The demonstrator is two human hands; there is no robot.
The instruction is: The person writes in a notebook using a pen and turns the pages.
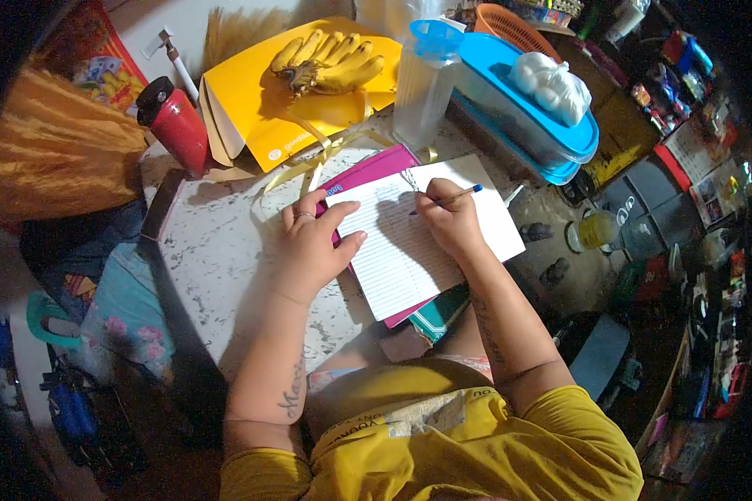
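A lined notebook (401,259) lies tilted on the marbled tabletop, with handwriting on the upper part of its page. My right hand (451,217) is closed around a blue-capped pen (464,195) and rests on the page; the pen's lower end is partly hidden by the fingers. My left hand (316,242) lies spread at the notebook's left edge, thumb and fingers apart, with a ring on one finger. Beneath the notebook, a magenta cover (376,167) sticks out at the top and left. A green book (436,316) shows below its lower edge.
Behind the notebook, bananas (338,65) lie on a yellow paper bag (259,108) with ribbon handles. A red tumbler (178,129) stands at the left. A clear pitcher (422,92) and a blue-lidded container (510,92), topped by a white plastic bag (551,88), stand at the back right.
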